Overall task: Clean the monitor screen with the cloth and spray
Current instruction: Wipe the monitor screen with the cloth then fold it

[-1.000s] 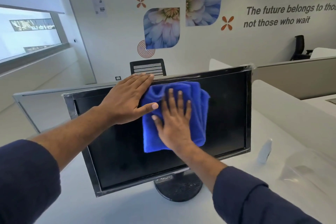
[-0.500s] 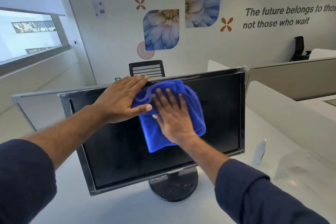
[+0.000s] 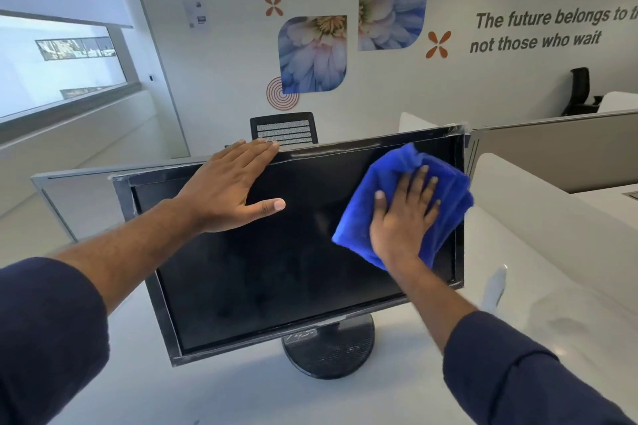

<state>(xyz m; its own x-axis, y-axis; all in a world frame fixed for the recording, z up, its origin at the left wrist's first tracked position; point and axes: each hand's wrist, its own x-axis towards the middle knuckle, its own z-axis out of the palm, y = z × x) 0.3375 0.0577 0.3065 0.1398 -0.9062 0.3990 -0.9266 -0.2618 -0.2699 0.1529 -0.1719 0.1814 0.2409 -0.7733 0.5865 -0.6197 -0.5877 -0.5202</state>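
A black monitor (image 3: 276,272) on a round stand faces me on the white desk, its screen dark. My right hand (image 3: 404,217) lies flat on a folded blue cloth (image 3: 452,197), pressing it against the screen's upper right part, near the right bezel. My left hand (image 3: 234,186) rests flat with fingers spread on the upper left part of the screen, fingertips reaching the top bezel. A small clear spray bottle (image 3: 494,288) stands on the desk to the right of the monitor, partly blurred.
The white desk (image 3: 397,400) runs under the monitor. Grey partition panels (image 3: 552,148) rise behind and to the right. A black mesh chair (image 3: 284,129) stands behind the monitor. A white curved divider (image 3: 538,214) borders the desk at right.
My right hand slid the blue cloth from the screen's upper middle to its upper right. My left hand stayed flat at the upper left of the screen.
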